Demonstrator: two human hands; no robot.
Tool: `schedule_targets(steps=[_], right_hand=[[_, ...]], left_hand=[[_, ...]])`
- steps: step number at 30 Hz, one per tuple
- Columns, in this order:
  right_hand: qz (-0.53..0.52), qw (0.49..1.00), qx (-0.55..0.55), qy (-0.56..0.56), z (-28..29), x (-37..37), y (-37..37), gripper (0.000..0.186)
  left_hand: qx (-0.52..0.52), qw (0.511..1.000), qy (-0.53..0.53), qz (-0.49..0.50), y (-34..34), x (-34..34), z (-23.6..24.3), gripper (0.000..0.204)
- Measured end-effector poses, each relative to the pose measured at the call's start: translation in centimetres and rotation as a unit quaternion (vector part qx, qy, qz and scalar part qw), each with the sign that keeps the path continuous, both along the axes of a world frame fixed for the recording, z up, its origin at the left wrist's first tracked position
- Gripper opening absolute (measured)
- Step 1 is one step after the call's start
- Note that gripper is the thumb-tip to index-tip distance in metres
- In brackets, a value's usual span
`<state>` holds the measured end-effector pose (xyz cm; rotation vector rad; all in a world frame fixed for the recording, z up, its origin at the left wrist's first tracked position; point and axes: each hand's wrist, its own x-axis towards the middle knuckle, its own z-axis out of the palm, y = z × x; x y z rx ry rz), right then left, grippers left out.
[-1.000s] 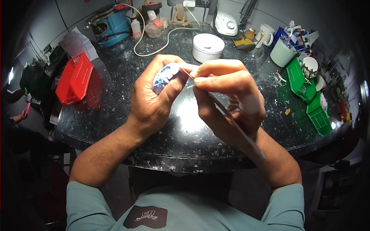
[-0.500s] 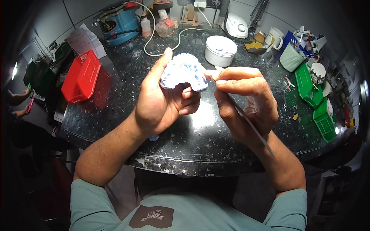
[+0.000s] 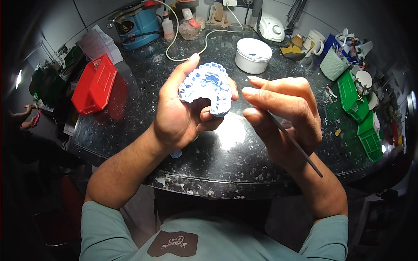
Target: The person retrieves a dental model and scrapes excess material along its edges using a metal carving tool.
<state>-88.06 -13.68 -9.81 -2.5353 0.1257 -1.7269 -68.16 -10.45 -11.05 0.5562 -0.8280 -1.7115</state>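
A blue-and-white dental cast (image 3: 204, 80), horseshoe-shaped with a row of teeth along its edge, is held up over the bench. My left hand (image 3: 176, 108) is closed around it, thumb along its left side and fingers underneath. To the right, apart from the cast, my right hand (image 3: 289, 113) grips a thin, dark, rod-like hand tool (image 3: 300, 152) between thumb and fingers. The tool's rear end slants down over my right wrist; its working tip is hidden by the fingers.
On the dark, speckled bench (image 3: 196, 174) stands a white round tub (image 3: 253, 55) beyond my hands. A red bin (image 3: 93, 85) lies left, a blue machine (image 3: 137, 30) behind it. Green bins (image 3: 370, 135) and a woven cup (image 3: 334, 64) line the right. Another person's hands (image 3: 31, 115) show far left.
My right hand has drawn back to the right with the tool, away from the cast. In my left hand the cast has tilted, showing more of its inner surface.
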Motion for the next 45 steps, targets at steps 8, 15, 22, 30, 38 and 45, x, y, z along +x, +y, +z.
schedule_targets(steps=[8, 15, 22, 30, 38, 45], right_hand=[[0.016, 0.994, 0.037, -0.097, -1.0, 1.6, 0.3, 0.030], [0.034, 0.999, 0.008, -0.035, -0.4, 0.7, -0.3, 0.027], [0.033, 0.994, 0.100, -0.016, -0.7, 0.6, -0.3, 0.031], [-0.009, 0.994, 0.113, 0.001, -0.4, 0.2, 0.0, 0.027], [0.018, 0.983, 0.177, -0.056, -0.7, 0.6, 0.0, 0.027], [0.084, 0.942, 0.309, -0.096, -1.1, 0.8, 0.3, 0.029]], left_hand=[[-0.003, 0.998, -0.042, 0.055, 0.0, -0.3, 0.1, 0.073], [-0.024, 0.996, -0.030, 0.078, 0.3, -0.4, 0.2, 0.063], [-0.068, 0.994, -0.050, 0.075, 0.0, -0.2, -0.2, 0.065], [-0.075, 0.989, -0.053, 0.120, 0.7, -0.5, 0.2, 0.063], [-0.116, 0.978, -0.092, 0.145, 1.0, -0.6, 0.3, 0.061], [-0.127, 0.977, -0.081, 0.149, 1.0, -0.7, 0.3, 0.058]])
